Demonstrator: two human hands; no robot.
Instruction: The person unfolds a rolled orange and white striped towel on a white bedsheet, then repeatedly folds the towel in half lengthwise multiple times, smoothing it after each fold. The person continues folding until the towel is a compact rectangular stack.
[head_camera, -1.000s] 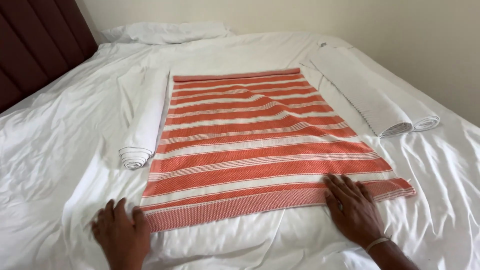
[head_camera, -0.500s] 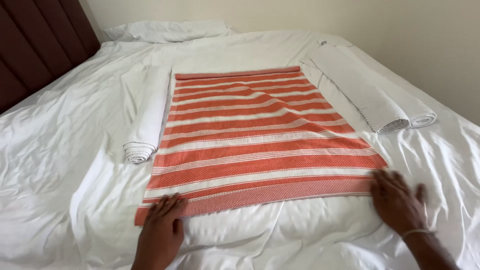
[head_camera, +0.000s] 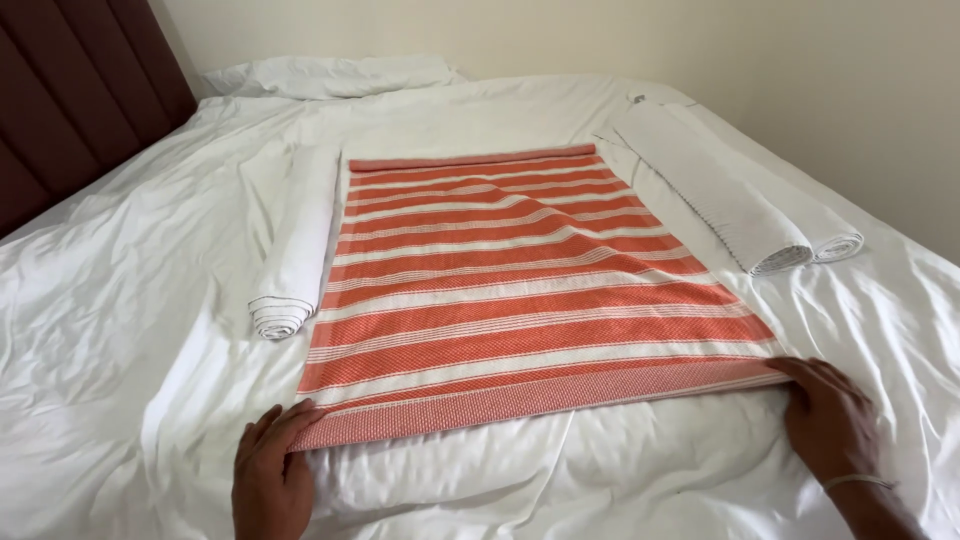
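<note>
An orange and white striped towel (head_camera: 520, 285) lies flat on the white bed sheet (head_camera: 120, 330). My left hand (head_camera: 272, 470) rests at the towel's near left corner, fingers touching its edge. At the near right corner my right hand (head_camera: 830, 420) lies with fingertips on the towel's edge and a thin bracelet on the wrist. Whether either hand pinches the fabric is hard to make out.
A rolled white towel (head_camera: 295, 245) lies along the striped towel's left side. Two rolled white towels (head_camera: 745, 195) lie to its right. A pillow (head_camera: 330, 75) sits at the bed's far end, a dark padded headboard (head_camera: 70, 100) on the left, a wall on the right.
Both hands slid from the towel's near edge outward and now sit at its two near corners. The near edge looks straighter.
</note>
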